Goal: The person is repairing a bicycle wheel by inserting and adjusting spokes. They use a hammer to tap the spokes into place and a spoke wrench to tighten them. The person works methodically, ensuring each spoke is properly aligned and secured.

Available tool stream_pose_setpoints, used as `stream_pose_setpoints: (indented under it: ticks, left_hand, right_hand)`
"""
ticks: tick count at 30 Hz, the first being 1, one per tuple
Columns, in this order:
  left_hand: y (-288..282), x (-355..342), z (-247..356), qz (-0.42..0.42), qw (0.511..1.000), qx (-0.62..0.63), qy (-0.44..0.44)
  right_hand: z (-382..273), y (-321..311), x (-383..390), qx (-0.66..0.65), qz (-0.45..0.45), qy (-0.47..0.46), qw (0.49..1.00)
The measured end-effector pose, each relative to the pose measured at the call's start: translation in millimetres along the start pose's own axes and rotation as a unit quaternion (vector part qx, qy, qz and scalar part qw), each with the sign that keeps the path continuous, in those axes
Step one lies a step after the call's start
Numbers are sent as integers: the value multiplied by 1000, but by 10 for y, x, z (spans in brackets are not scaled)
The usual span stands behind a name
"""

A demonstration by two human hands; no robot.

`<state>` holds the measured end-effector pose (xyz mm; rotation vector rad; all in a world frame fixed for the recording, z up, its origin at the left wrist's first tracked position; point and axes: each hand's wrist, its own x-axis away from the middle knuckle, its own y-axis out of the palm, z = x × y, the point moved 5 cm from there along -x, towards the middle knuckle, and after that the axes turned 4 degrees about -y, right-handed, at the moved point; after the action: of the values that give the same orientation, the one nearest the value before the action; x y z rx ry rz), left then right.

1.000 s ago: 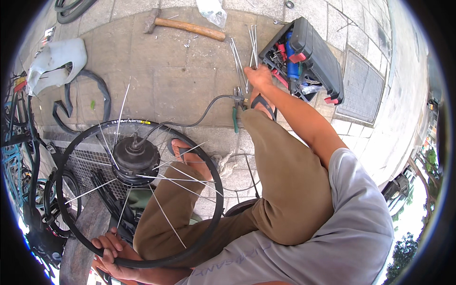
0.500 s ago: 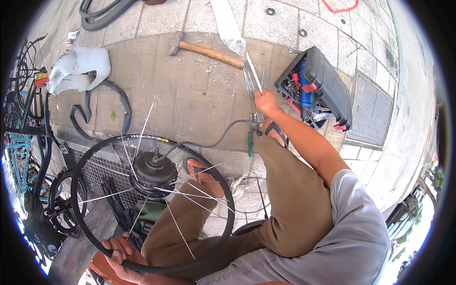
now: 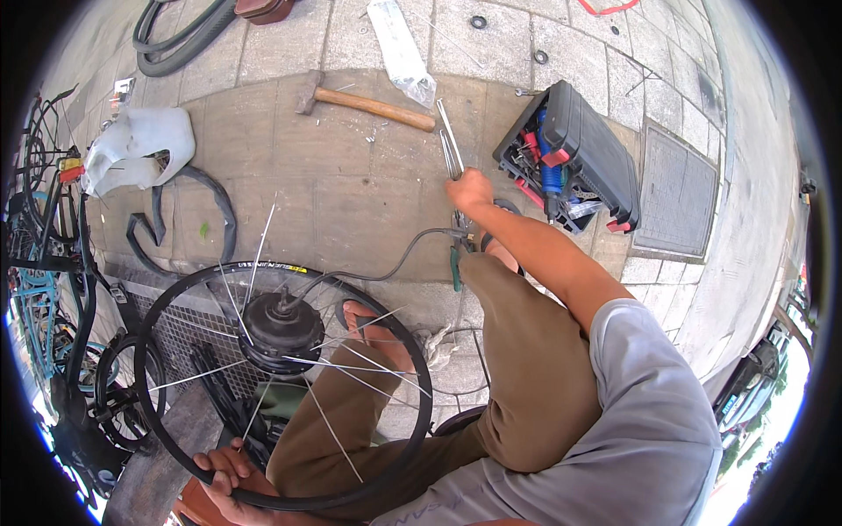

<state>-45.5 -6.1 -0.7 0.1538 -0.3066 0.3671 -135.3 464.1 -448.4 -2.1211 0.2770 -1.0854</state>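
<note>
A bicycle wheel with a black rim (image 3: 427, 386) leans across my lap, partly laced with several silver spokes. At its centre is a black hub motor (image 3: 282, 331), and a dark cable runs from it to the right. My left hand (image 3: 230, 480) grips the rim at its near left, fingers wrapped round it. Out over the ground, my right hand (image 3: 470, 189) is closed around loose metal spokes (image 3: 449, 145), whose far ends stick out beyond it. Just nearer than that hand lie green-handled pliers (image 3: 456, 267), by the cable's end.
A hammer (image 3: 373, 107) and a clear plastic bag (image 3: 402, 53) lie beyond my right hand. To the right stands an open black toolbox (image 3: 592, 158) full of tools. A cut white jug (image 3: 145, 145) and black rubber tube (image 3: 230, 219) lie left; bicycles (image 3: 61, 289) stand at the left edge.
My right hand has shifted slightly left and away, and now covers more of the spokes. The view has turned a little. My left hand keeps its hold on the rim.
</note>
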Motion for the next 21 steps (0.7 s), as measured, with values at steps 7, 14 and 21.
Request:
stream_pose_setpoints:
  ticks: [7, 14, 21]
  left_hand:
    - [2, -5, 29, 26, 1000, 11, 1]
    - [-6, 5, 11, -2, 1000, -16, -5]
    - [-5, -14, 23, -18, 1000, -24, -9]
  right_hand:
    - [-58, -5, 27, 12, 8, 6, 1000]
    - [76, -140, 28, -62, 26, -59, 996]
    - [375, -148, -232, -33, 34, -116, 992]
